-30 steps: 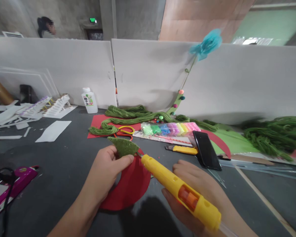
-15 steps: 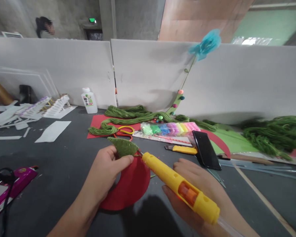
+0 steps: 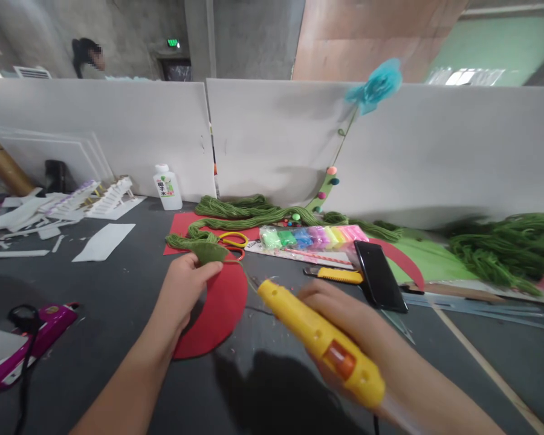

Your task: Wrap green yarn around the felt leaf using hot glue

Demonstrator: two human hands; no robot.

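Observation:
My left hand (image 3: 181,293) pinches a red paper crescent (image 3: 220,308) whose upper tip is wrapped in green yarn (image 3: 207,252). My right hand (image 3: 353,326) is wrapped around a yellow glue gun (image 3: 320,338). The gun's nozzle points left toward the crescent but stands a little apart from it. Both hands hover over the dark table (image 3: 118,302).
Behind lie green yarn skeins (image 3: 245,211), a pack of coloured clay (image 3: 308,237), yellow-handled scissors (image 3: 229,240), a yellow utility knife (image 3: 335,275), a black phone (image 3: 378,275) and a white bottle (image 3: 165,187). A pink glue gun (image 3: 27,344) lies at left. White partition boards (image 3: 276,139) back the table; a person stands beyond them.
My left hand has carried the crescent left and away from the glue gun's nozzle. My right hand has closed over the top of the gun and shifted slightly left.

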